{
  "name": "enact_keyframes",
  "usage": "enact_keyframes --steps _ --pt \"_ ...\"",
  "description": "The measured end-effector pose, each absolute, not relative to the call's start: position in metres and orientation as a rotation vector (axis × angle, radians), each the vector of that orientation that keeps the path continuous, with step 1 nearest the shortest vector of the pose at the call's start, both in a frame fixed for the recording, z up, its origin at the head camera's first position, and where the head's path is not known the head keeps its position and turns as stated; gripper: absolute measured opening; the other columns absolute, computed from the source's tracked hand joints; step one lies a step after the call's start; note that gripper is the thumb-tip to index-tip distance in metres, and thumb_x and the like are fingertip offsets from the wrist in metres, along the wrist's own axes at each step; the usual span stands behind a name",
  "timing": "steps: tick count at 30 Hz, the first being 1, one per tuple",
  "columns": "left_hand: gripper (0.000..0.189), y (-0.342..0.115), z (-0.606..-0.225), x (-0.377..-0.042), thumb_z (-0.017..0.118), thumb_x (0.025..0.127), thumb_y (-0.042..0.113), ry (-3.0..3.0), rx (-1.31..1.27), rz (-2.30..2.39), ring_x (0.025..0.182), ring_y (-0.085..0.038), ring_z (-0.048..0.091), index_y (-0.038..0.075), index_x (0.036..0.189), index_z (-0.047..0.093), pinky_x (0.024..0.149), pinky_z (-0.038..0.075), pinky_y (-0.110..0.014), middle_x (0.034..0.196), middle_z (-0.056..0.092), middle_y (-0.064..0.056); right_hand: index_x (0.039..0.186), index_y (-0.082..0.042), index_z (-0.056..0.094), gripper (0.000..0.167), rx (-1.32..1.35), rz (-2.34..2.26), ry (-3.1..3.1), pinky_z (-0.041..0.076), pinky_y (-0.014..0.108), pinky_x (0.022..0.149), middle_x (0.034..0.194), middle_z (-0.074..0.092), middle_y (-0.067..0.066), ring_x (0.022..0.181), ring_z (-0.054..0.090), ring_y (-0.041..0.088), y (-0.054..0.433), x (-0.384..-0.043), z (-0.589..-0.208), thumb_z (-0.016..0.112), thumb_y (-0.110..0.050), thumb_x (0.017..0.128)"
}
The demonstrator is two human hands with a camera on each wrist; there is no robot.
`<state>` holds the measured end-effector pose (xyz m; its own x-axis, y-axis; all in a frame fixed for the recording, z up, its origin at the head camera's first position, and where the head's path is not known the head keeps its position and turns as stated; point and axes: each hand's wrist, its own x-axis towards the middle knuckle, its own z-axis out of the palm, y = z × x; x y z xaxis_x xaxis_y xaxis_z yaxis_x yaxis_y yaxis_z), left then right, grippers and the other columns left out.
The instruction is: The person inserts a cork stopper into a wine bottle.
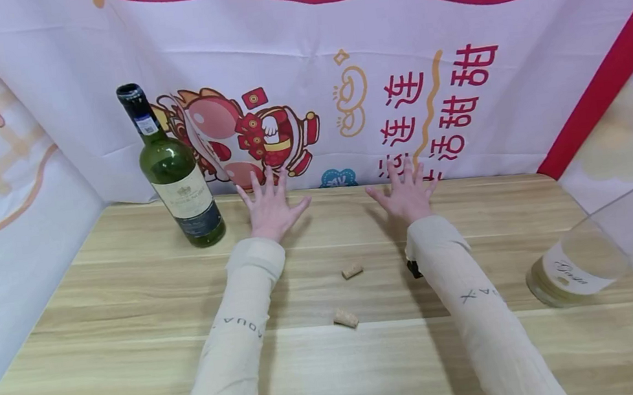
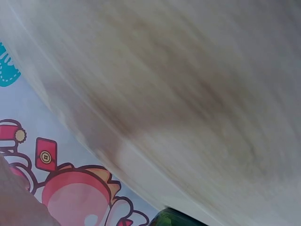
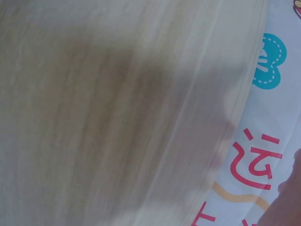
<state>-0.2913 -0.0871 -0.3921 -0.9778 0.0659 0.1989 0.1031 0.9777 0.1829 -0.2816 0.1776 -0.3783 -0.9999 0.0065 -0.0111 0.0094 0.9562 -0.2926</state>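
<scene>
Both hands stretch forward over the far part of the wooden table, fingers straight and spread, holding nothing. My left hand [image 1: 271,210] is just right of a green wine bottle [image 1: 181,180], apart from it. The bottle stands upright with a pale label and dark neck. My right hand [image 1: 408,197] is to the right of the left one, near the back edge. Two corks lie nearer me between the forearms: one cork [image 1: 352,271] farther back, another cork [image 1: 345,318] in front. Slivers of the left hand [image 2: 21,202] and right hand [image 3: 284,205] show in the wrist views.
A small black object [image 1: 414,269] is mostly hidden beneath the right sleeve. On the right side of the table [image 1: 134,348] stands a clear bottle [image 1: 572,267] with a white label. A printed cloth [image 1: 298,36] hangs behind the back edge.
</scene>
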Motion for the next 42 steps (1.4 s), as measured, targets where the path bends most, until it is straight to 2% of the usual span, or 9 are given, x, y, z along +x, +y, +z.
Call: enact_keyframes --steps 5,9,15,18,21,28,32,42 --pt "0.086 -0.087 -0.392 -0.291 0.041 0.081 0.068 -2.941 -0.15 -0.297 0.136 -0.037 -0.01 0.023 0.147 0.007 0.101 -0.011 -0.063 0.152 0.001 -0.009 0.147 -0.016 0.005 0.085 -0.003 -0.467 3.127 -0.013 0.067 0.097 0.15 -0.009 0.018 0.134 -0.013 0.04 0.18 -0.282 -0.378 0.031 -0.068 0.085" --pt "0.085 -0.089 -0.391 -0.29 0.037 0.082 0.07 -2.964 -0.182 -0.314 0.136 -0.037 -0.007 0.021 0.147 0.01 0.103 -0.009 -0.062 0.152 0.004 -0.01 0.147 -0.014 0.013 0.082 -0.033 -0.525 3.19 -0.007 0.064 0.101 0.151 0.003 0.018 0.137 -0.004 0.037 0.18 -0.285 -0.376 0.039 -0.063 0.086" --pt "0.081 -0.094 -0.387 -0.288 0.036 0.087 0.063 -3.01 -0.268 -0.375 0.135 -0.035 0.016 0.01 0.145 0.018 0.109 0.012 -0.052 0.148 0.022 -0.015 0.143 -0.006 0.023 0.076 -0.105 -0.623 3.195 0.009 0.056 0.107 0.148 0.018 0.018 0.135 0.014 0.036 0.174 -0.286 -0.368 0.05 -0.05 0.087" --pt "0.076 -0.096 -0.381 -0.283 0.038 0.09 0.057 -3.029 -0.32 -0.441 0.132 -0.034 0.026 0.005 0.143 0.024 0.108 0.021 -0.048 0.144 0.03 -0.017 0.14 -0.003 0.029 0.072 -0.12 -0.714 3.163 0.02 0.051 0.107 0.145 0.026 0.019 0.132 0.023 0.036 0.167 -0.284 -0.363 0.055 -0.045 0.087" --pt "0.071 -0.098 -0.372 -0.276 0.04 0.091 0.053 -3.032 -0.358 -0.528 0.13 -0.034 0.03 0.004 0.141 0.029 0.106 0.026 -0.047 0.142 0.034 -0.017 0.136 0.0 0.034 0.069 -0.124 -0.844 3.125 0.027 0.049 0.105 0.14 0.033 0.019 0.129 0.029 0.035 0.16 -0.279 -0.356 0.057 -0.042 0.086" --pt "0.063 -0.111 -0.346 -0.247 0.046 0.092 0.045 -2.932 -0.389 -0.745 0.128 -0.032 0.033 0.003 0.138 0.034 0.106 0.027 -0.046 0.138 0.039 -0.017 0.132 0.001 0.041 0.063 -0.211 -1.031 3.059 0.03 0.043 0.104 0.135 0.041 0.018 0.125 0.036 0.031 0.138 -0.271 -0.338 0.06 -0.037 0.086" --pt "0.06 -0.122 -0.329 -0.23 0.049 0.091 0.043 -2.846 -0.342 -0.785 0.125 -0.03 0.039 0.005 0.136 0.038 0.101 0.033 -0.047 0.135 0.043 -0.015 0.131 0.001 0.041 0.06 -0.279 -1.067 3.027 0.031 0.041 0.104 0.134 0.043 0.018 0.124 0.038 0.03 0.12 -0.268 -0.329 0.06 -0.035 0.086" --pt "0.055 -0.151 -0.294 -0.203 0.048 0.092 0.041 -2.681 -0.317 -0.799 0.116 -0.032 0.048 0.004 0.132 0.041 0.094 0.041 -0.047 0.13 0.048 -0.017 0.131 -0.001 0.043 0.059 -0.416 -0.99 3.029 0.033 0.036 0.103 0.132 0.046 0.014 0.122 0.042 0.027 0.075 -0.269 -0.315 0.06 -0.034 0.086"
